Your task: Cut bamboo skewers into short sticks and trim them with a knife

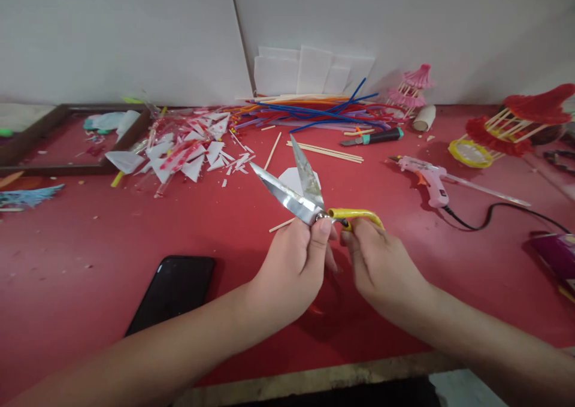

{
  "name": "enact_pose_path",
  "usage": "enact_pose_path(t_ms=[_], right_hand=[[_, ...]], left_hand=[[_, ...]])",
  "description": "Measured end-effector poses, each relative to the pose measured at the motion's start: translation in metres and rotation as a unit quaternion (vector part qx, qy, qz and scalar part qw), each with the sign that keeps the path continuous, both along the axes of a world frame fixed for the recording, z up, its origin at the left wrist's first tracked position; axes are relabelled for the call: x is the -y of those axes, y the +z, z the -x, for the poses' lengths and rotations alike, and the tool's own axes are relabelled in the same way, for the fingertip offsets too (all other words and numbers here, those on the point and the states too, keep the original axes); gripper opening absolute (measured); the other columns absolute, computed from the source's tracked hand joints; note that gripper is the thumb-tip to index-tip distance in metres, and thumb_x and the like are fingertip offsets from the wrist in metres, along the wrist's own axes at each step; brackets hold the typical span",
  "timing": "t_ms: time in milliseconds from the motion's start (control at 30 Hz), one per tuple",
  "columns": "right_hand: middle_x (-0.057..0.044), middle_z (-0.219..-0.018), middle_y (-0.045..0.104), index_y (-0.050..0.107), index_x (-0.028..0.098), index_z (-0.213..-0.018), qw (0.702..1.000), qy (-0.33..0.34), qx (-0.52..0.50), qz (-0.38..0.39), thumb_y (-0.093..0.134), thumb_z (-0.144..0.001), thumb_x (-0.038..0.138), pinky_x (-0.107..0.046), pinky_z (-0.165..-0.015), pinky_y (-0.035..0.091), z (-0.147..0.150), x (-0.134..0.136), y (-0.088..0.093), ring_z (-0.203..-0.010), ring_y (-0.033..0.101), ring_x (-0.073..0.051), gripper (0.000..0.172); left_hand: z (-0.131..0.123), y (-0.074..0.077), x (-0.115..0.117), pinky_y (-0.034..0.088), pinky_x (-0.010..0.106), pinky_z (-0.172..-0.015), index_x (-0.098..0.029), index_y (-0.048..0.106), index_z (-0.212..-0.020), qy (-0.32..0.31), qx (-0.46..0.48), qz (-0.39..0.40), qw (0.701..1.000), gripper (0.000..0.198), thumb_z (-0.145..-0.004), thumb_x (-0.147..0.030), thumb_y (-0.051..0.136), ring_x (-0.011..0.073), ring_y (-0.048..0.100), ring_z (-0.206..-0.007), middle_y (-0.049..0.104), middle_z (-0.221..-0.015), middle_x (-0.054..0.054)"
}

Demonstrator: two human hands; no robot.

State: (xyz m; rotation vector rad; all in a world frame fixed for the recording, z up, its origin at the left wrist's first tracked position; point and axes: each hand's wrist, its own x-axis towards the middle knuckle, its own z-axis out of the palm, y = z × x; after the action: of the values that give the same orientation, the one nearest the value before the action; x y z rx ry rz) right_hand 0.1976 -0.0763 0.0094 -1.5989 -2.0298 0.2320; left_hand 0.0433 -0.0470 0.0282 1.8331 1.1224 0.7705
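A pair of scissors (294,192) with shiny steel blades and yellow handles is held above the red table (90,239), blades spread apart and pointing away from me. My left hand (291,269) is closed near the pivot, thumb pressed against the joint. My right hand (381,266) grips the yellow handle from the right. A small white paper piece (291,178) lies on the table behind the blades.
A black phone (175,290) lies near my left forearm. White and red paper scraps (188,152) lie at the back left, coloured sticks (314,112) and wooden skewers (326,151) behind. A pink glue gun (426,179) with black cord, a utility knife (375,136) and small stick-and-fringe models (512,128) sit right.
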Motion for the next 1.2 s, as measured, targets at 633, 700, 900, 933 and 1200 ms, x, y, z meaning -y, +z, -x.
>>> enact_pose_path(t_ms=[633,700,900,933,1200], right_hand=[[0.002,-0.063,0.053,0.043,0.021,-0.069,0.951,0.052,-0.233,0.195,0.033,-0.098,0.025,-0.024,-0.052,0.041,0.004,0.000,0.014,-0.055,0.050,-0.010,0.030],[0.001,-0.066,0.056,0.043,0.022,-0.070,0.958,0.064,-0.209,0.184,0.033,-0.097,0.021,-0.025,-0.054,0.043,0.003,-0.004,0.011,-0.058,0.053,-0.011,0.028],[-0.012,-0.095,0.069,0.057,0.015,-0.096,0.995,0.089,-0.025,0.045,0.040,-0.090,0.012,-0.033,-0.068,0.052,-0.002,0.001,0.022,-0.086,0.066,-0.022,0.018],[-0.014,-0.107,0.068,0.057,0.014,-0.107,0.996,0.088,-0.008,-0.013,0.043,-0.090,0.013,-0.034,-0.076,0.052,-0.006,0.003,0.026,-0.098,0.064,-0.024,0.022],[-0.002,-0.078,0.067,0.060,0.021,-0.102,0.995,0.088,-0.054,0.016,0.042,-0.097,0.032,-0.025,-0.060,0.046,-0.036,-0.016,0.020,-0.065,0.062,-0.014,0.021]], left_hand=[[-0.001,-0.002,0.003,0.044,0.028,-0.057,-0.021,0.044,-0.070,-0.035,-0.037,0.035,0.998,0.034,-0.098,-0.035,0.030,0.0162,0.062,-0.054,0.064,-0.056,0.002],[-0.001,-0.004,0.003,0.044,0.028,-0.057,-0.021,0.044,-0.068,-0.014,-0.041,0.028,0.999,0.036,-0.098,-0.035,0.029,0.0163,0.061,-0.055,0.063,-0.057,0.002],[0.005,0.002,-0.009,0.045,0.027,-0.057,-0.021,0.047,-0.072,0.058,-0.015,0.033,0.998,0.036,-0.098,-0.039,0.031,0.0155,0.063,-0.054,0.063,-0.052,-0.002],[0.007,0.003,-0.012,0.046,0.026,-0.056,-0.021,0.048,-0.075,0.077,0.004,0.047,0.996,0.035,-0.098,-0.041,0.030,0.0154,0.064,-0.053,0.062,-0.051,-0.003],[0.012,0.000,-0.011,0.048,0.022,-0.058,-0.020,0.049,-0.079,-0.021,0.091,0.139,0.986,0.035,-0.098,-0.044,0.034,0.0104,0.064,-0.049,0.060,-0.048,-0.006]])
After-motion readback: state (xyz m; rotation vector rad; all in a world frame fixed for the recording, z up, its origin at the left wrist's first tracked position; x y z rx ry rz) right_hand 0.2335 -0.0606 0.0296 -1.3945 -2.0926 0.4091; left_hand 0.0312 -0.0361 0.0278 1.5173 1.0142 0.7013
